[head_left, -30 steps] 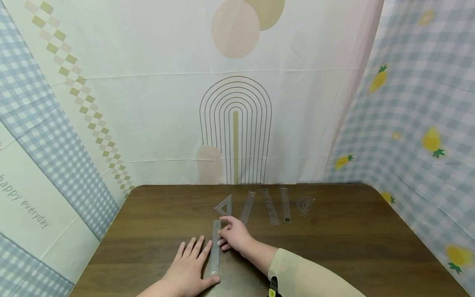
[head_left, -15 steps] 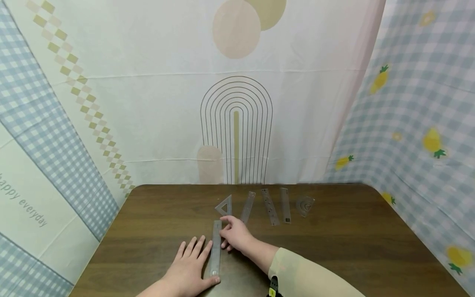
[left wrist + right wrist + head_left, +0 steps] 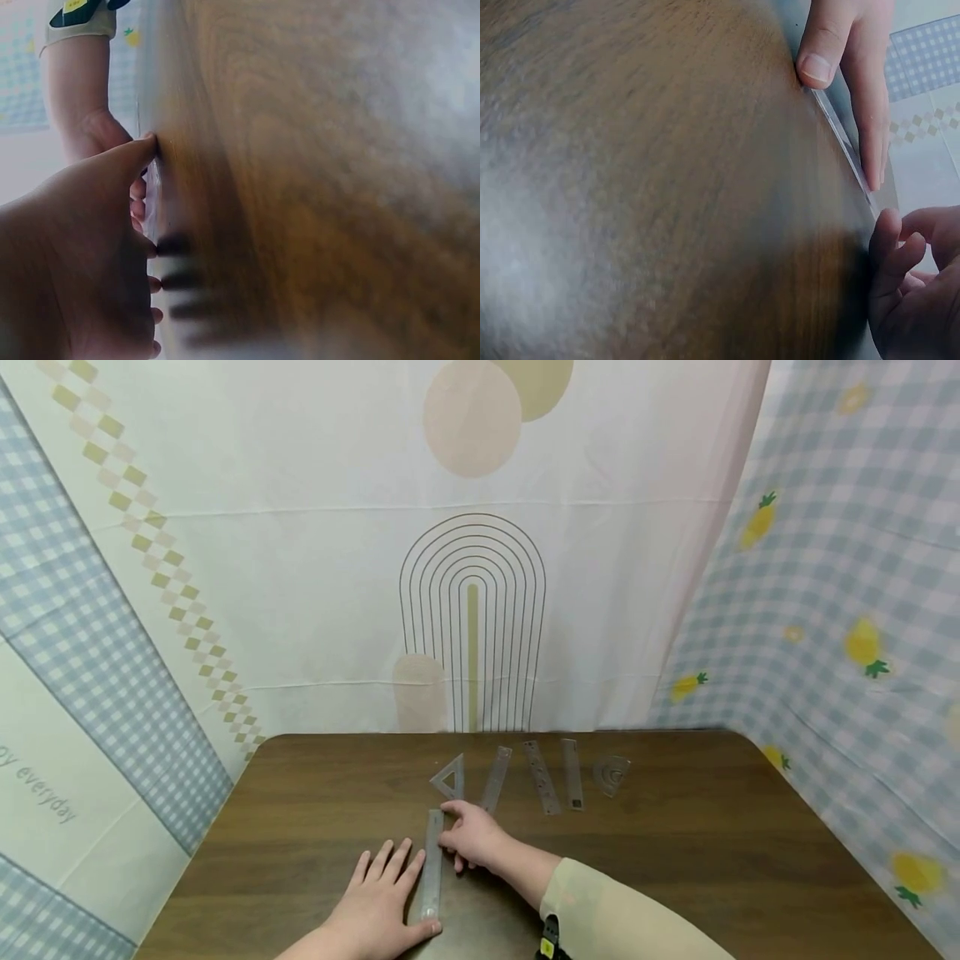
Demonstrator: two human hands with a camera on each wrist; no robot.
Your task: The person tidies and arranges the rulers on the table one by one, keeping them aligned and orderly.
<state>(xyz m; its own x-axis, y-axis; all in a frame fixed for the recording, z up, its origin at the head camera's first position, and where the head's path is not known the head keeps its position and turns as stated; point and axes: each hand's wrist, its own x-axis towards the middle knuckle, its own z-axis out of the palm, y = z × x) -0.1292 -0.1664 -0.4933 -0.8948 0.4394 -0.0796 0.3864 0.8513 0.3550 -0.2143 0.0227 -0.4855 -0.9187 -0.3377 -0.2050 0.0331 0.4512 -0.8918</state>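
Ruler btwn L hand, fingers spread, & R hand, can't tell if gripping.

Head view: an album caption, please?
Left hand and right hand flank a clear ruler on a brown table; triangle, three more rulers and protractor lie beyond.

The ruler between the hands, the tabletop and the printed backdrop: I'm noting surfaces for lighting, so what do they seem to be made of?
Ruler: probably clear plastic, smooth and slightly glossy; the brown shows through it.
Tabletop: wood or a wood-look laminate, low sheen; streaky grain and soft pale glare show.
Backdrop: likely thin matte cloth, given its fold lines.
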